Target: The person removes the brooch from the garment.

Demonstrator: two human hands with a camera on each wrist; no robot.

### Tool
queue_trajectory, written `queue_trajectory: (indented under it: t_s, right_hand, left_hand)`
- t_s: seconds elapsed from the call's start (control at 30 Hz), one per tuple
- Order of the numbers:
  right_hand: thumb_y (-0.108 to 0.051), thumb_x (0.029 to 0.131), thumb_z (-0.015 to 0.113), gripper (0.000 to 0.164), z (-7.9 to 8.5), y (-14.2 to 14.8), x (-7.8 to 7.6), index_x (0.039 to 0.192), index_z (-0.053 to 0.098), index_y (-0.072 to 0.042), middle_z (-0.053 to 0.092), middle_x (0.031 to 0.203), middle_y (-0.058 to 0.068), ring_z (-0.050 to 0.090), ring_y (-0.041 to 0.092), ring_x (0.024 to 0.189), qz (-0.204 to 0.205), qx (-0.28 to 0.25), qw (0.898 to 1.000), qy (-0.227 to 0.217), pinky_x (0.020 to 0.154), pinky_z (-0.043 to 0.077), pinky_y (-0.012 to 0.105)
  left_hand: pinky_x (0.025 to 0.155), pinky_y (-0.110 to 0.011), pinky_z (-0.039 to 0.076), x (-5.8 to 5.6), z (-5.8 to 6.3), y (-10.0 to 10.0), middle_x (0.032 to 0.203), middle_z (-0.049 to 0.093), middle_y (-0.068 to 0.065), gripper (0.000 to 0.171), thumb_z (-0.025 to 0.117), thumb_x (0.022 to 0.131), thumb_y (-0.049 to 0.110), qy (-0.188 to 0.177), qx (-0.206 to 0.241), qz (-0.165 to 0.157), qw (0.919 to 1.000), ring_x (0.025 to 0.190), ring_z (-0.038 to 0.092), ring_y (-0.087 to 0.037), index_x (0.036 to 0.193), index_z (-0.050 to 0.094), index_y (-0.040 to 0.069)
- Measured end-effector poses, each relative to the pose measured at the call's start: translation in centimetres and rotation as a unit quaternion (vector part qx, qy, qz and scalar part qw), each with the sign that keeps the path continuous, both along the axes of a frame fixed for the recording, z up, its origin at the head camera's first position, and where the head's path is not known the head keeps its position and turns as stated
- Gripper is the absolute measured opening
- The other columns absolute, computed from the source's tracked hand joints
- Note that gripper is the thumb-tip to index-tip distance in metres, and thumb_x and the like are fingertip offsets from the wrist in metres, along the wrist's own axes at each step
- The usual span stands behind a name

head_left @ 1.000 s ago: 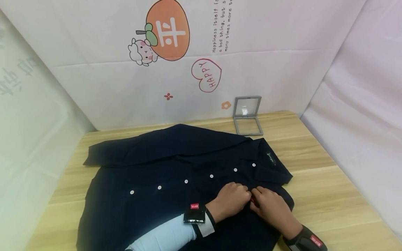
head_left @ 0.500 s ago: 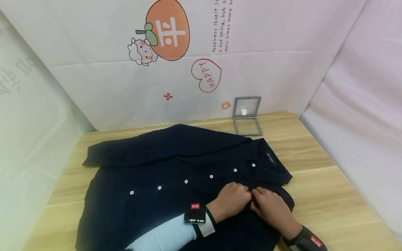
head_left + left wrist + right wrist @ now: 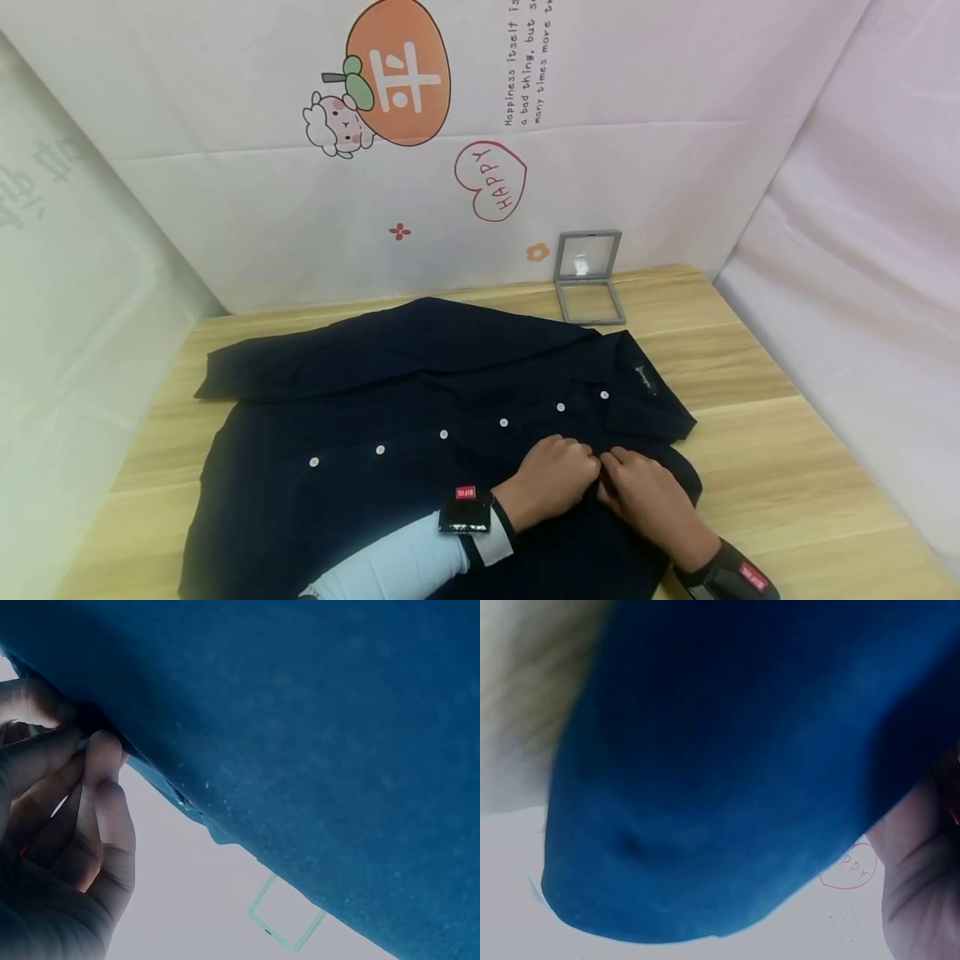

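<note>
A dark navy shirt [image 3: 360, 383] with a row of several white buttons [image 3: 443, 434] lies on the table, its collar [image 3: 645, 400] to the right. My left hand [image 3: 555, 475] and right hand [image 3: 643, 500] meet knuckle to knuckle just below the button row, near the collar. In the left wrist view, the fingertips of my left hand [image 3: 67, 825] pinch the shirt's edge, with a sliver of something pale between them. My right hand [image 3: 922, 877] grips a raised fold of the cloth, which hides its fingertips. A bit of red shows beside its fingers, too little to tell its kind.
At the table's back edge a small grey square frame case [image 3: 590, 300] stands with its lid up. A printed white cloth [image 3: 645, 183] hangs behind the wooden table [image 3: 780, 450], with more white cloth [image 3: 862, 333] on both sides.
Both hands stay at the same spot on the shirt. A red glint between them, seen a second ago, is now hidden in the head view. The whole view has shifted very slightly.
</note>
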State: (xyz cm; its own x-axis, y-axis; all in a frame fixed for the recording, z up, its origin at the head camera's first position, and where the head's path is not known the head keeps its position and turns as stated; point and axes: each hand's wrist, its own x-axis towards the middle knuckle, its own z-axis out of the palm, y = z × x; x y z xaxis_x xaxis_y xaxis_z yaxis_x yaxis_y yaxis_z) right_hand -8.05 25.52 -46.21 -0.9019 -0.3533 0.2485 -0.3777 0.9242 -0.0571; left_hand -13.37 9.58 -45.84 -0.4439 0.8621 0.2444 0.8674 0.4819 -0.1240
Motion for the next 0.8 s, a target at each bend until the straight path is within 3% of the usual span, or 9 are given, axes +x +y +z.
queue_trajectory:
  t_s: [0.8]
  right_hand:
    - [-0.012,0.075,0.077,0.024,-0.11,0.04,0.02,0.069,0.054,-0.015,0.041,0.063,-0.006,0.037,0.003,0.053,0.006,-0.003,1.0,0.013,0.046,0.031,0.02]
  left_hand:
    - [0.046,-0.015,0.024,0.06,0.05,-0.05,0.062,0.053,0.01,0.028,0.069,0.089,0.018,-0.004,0.007,-0.002,1.0,0.049,0.041,-0.002,0.063,0.061,0.023]
